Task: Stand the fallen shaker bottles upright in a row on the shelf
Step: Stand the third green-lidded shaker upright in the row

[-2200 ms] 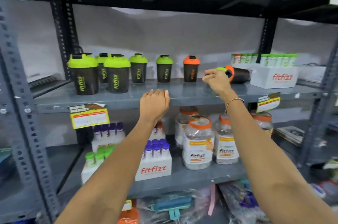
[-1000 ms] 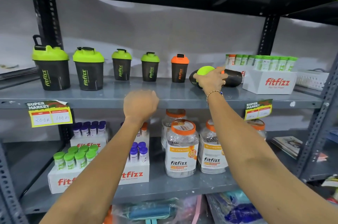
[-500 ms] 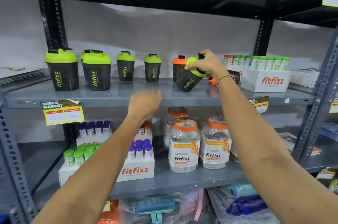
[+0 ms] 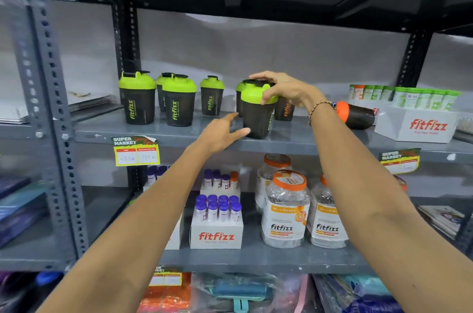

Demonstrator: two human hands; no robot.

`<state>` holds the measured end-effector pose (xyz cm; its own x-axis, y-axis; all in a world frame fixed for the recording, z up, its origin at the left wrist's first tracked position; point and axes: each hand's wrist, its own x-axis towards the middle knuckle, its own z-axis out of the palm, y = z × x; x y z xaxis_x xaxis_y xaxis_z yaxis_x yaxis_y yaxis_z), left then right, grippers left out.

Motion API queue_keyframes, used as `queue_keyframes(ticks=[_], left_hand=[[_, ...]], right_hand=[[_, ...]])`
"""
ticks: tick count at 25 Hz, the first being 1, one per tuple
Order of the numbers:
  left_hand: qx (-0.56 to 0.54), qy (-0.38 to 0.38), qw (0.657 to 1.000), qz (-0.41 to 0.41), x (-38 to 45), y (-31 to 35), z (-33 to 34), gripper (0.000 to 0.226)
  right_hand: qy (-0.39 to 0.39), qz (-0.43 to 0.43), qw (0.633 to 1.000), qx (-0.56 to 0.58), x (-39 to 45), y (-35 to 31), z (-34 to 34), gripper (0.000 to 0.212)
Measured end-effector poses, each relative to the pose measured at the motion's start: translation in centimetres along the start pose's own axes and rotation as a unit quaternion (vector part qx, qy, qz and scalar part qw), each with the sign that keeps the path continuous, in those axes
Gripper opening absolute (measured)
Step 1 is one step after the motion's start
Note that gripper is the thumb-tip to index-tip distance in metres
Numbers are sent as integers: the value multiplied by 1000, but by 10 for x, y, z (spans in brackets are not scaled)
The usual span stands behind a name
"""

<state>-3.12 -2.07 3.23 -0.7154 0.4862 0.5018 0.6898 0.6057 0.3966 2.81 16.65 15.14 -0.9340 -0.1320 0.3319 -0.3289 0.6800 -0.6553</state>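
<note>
Your landmark is the grey metal shelf (image 4: 158, 133), the middle tier of a slotted-steel rack set against a pale wall, with a darker shelf above and a lower one stocked with jars and boxed tubes. On that shelf your right hand (image 4: 286, 90) wraps over the lime lid of the green-lidded shaker (image 4: 258, 113), fingers curled across the top and thumb on the near side of the lid, so the bottle hangs directly beneath your grip. Its long axis runs vertically, lid up, base at the shelf's front edge; whether the base fully rests there is hard to tell. Your left hand (image 4: 220, 133) is spread open, holding nothing, fingertips just beside the lower left of that bottle at the shelf's front lip. Left along the shelf, the upright shakers (image 4: 179, 100) stand lids up. Right of your wrist, the orange-lidded shaker (image 4: 355, 114) lies on its side on the shelf, long axis level, lid pointing left toward your bracelet, its base end against the white fitfizz box (image 4: 419, 126).
</note>
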Motion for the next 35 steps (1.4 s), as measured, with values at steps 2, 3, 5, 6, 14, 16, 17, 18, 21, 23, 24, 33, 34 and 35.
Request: queue_keyframes(ticks=[2,3,5,6,14,16,17,18,21,23,24,33,34,35], left_hand=[[67,-34,997,0,3,-2,-2,71],[103,-45,994,-5,3,-4,-4,69],[163,-42,986,5,-3,-11,-6,64],[192,-25,981,21,-8,-15,-6,62],[317,115,939,73,-17,-35,10,52],[319,130,935,84,-16,-38,13,54],[318,137,934,89,-16,-38,15,55],[316,141,934,92,-16,-38,15,55],[312,142,935,95,-16,-37,14,54],[319,138,933,98,-16,-36,12,54],[323,134,932,96,-16,-34,11,54],[327,249,905,107,-50,-58,-14,47],[333,248,903,112,-53,-63,-20,43],[332,236,907,106,-55,-67,-25,40]], right_hand=[[3,25,999,-38,3,2,-2,57],[6,33,998,-56,3,4,-3,54],[15,14,997,-74,2,7,-5,51],[21,-5,997,-76,1,7,-5,50],[84,-1,995,-50,-6,16,2,64],[245,12,969,-27,-12,17,25,65],[330,32,944,-7,-14,18,42,68],[392,59,918,24,-17,18,60,72],[401,159,900,63,-19,21,106,98],[362,199,910,21,-16,24,118,116],[357,212,910,3,-14,24,119,119],[341,100,933,60,12,28,114,86],[324,83,939,80,19,26,114,83],[304,68,946,94,27,23,114,81]])
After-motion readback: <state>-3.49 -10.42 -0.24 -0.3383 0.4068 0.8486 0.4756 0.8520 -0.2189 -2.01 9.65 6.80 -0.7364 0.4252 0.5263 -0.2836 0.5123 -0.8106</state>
